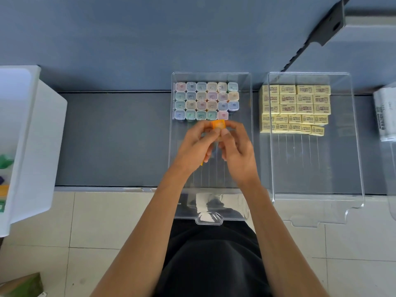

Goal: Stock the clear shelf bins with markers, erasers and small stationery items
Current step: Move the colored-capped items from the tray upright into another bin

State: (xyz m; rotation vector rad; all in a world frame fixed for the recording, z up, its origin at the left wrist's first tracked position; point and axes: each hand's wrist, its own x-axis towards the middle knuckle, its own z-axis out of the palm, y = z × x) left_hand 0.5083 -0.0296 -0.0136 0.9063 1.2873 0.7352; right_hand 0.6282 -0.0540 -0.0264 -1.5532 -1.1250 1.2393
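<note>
Orange plastic sits between your fingertips: your left hand (192,146) and right hand (237,153) both pinch the orange piece (218,126), fingers curled round it, over the middle of the clear bin (244,99). A sliver of orange also shows under your left palm, so it is probably a long marker seen end-on, though I can't be sure. Just beyond your fingertips stand the pastel caps (206,101), packed upright in four rows at the bin's far end. The nearest row looks one short, with a gap at its right end, just past your right fingertips, which is likely where this piece belongs. From your wrists back to your body the bin floor is bare, so this bin seems less than half filled. Well to the right of your right hand, the second clear bin (317,163) holds yellow erasers (294,108) stacked at its far end, its near half unfilled too. Far to the left of your left hand, the white tub (36,136) shows coloured stock left to shelve.
</note>
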